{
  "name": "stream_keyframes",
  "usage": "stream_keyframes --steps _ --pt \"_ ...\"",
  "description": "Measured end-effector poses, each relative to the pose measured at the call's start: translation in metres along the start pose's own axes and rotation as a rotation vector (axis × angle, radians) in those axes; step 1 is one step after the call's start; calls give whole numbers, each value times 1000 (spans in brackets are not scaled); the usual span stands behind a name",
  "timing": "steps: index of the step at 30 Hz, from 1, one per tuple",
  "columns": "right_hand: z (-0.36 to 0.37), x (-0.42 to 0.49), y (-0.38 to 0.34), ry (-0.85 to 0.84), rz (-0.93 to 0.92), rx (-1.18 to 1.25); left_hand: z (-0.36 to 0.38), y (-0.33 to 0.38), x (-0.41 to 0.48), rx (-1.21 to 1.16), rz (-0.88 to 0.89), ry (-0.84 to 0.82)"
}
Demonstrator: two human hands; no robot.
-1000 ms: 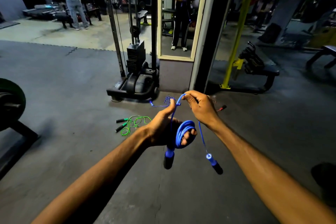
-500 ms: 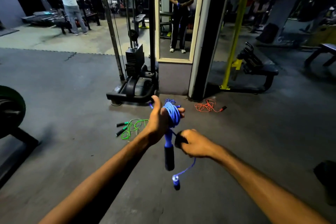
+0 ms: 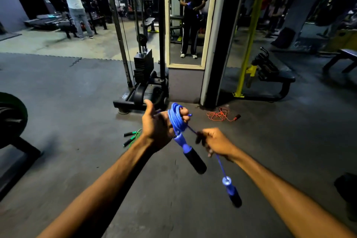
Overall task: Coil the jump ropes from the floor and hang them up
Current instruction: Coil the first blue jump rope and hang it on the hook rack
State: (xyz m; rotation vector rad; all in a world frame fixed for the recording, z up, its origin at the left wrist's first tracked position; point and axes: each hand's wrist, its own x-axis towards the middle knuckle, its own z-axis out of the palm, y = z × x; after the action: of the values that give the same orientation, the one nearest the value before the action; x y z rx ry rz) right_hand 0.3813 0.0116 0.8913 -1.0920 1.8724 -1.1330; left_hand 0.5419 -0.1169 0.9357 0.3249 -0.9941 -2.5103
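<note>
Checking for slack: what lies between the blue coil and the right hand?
In the head view, a short stretch of blue rope links coil and right hand.

The left hand (image 3: 156, 128) hides part of the green rope (image 3: 135, 137) behind it; the right hand (image 3: 216, 141) covers some blue rope (image 3: 175, 120).

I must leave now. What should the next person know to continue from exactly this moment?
Left hand: holds the blue jump rope, coiled around its fingers; the first handle hangs below.
Right hand: grips the rope's loose tail; the second handle dangles under it.
Done: blue rope mostly coiled.
Left to do: wind the tail, hang it up; then coil the green rope and orange rope, both lying on the floor.
</note>
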Motion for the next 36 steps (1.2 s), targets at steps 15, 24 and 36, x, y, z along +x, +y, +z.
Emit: stream_keyframes --steps 15,24,36 --pt "-23 4 -87 -139 -325 -622 8 -17 -6 1286 -216 -175" --pt "-1 10 -44 -83 -164 121 2 -8 -6 842 -95 -171" --pt "22 20 -55 5 -122 205 17 -14 20 639 50 309"
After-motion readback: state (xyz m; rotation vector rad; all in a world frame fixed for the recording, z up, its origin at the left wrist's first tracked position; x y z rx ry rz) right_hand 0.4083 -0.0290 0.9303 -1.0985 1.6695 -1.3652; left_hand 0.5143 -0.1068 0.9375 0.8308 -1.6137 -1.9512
